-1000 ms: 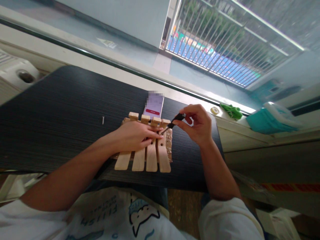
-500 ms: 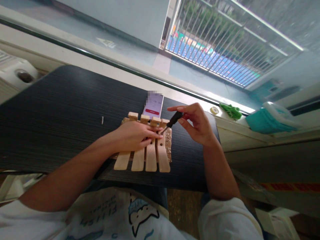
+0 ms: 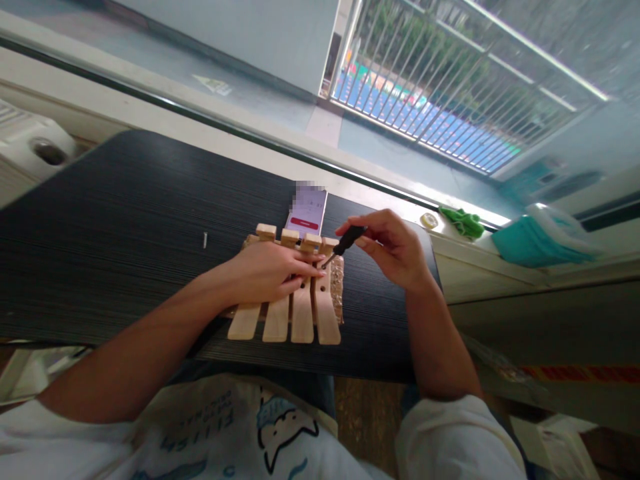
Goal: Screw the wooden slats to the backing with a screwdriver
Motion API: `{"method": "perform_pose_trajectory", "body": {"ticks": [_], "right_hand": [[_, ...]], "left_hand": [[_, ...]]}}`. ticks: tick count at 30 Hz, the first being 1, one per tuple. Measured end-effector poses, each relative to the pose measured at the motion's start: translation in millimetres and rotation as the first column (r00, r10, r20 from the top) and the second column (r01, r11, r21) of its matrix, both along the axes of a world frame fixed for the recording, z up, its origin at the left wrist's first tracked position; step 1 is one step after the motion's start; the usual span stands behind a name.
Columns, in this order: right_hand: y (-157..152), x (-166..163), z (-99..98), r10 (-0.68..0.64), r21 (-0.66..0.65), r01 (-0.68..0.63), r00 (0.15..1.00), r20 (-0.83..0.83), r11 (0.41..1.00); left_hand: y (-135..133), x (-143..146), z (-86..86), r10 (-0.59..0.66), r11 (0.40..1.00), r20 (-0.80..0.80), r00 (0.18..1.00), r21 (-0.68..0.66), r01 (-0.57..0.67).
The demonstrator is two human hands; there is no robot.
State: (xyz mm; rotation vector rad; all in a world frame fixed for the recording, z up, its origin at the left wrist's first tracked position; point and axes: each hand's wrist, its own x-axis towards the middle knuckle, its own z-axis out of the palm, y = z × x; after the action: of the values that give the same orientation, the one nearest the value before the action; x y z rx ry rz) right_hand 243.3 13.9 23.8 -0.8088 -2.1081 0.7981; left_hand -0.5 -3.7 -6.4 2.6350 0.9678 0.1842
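My right hand [image 3: 393, 247] grips the black handle of a screwdriver [image 3: 350, 240], its thin shaft slanting down to the left. The tip meets a hole or screw in the rightmost of several pale wooden slats [image 3: 328, 319], close to my left fingertips. Flat across the slats lies my left hand [image 3: 267, 272], fingers stretched to the right and hiding the middle of the wood. Small dark holes show in the two right slats. Under them is a brown, bubble-wrapped block [image 3: 337, 293], visible along its right edge.
A phone [image 3: 307, 212] with a lit screen lies just behind the slats. To the left, a screw [image 3: 205, 240] rests on the dark table [image 3: 125, 220]. On the sill at the right are a tape roll [image 3: 429, 221], a green cloth [image 3: 463, 223] and a teal container [image 3: 540, 235].
My right fingers have curled closer around the screwdriver handle; the index finger was stretched out before. My left hand and the slats have stayed in place.
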Motion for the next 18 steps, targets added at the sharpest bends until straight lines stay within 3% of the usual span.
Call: {"method": "perform_pose_trajectory", "body": {"ticks": [8, 18], "right_hand": [[-1.2, -4.0, 0.0, -0.109, 0.066, 0.112, 0.993, -0.045, 0.992], [-0.4, -7.3, -3.3, -0.15, 0.083, 0.156, 0.986, -0.075, 0.984]], "left_hand": [[-0.4, 0.2, 1.2, 0.006, 1.0, -0.007, 1.0, -0.005, -0.006], [-0.8, 0.3, 1.1, 0.007, 1.0, -0.009, 1.0, -0.003, -0.007]]}}
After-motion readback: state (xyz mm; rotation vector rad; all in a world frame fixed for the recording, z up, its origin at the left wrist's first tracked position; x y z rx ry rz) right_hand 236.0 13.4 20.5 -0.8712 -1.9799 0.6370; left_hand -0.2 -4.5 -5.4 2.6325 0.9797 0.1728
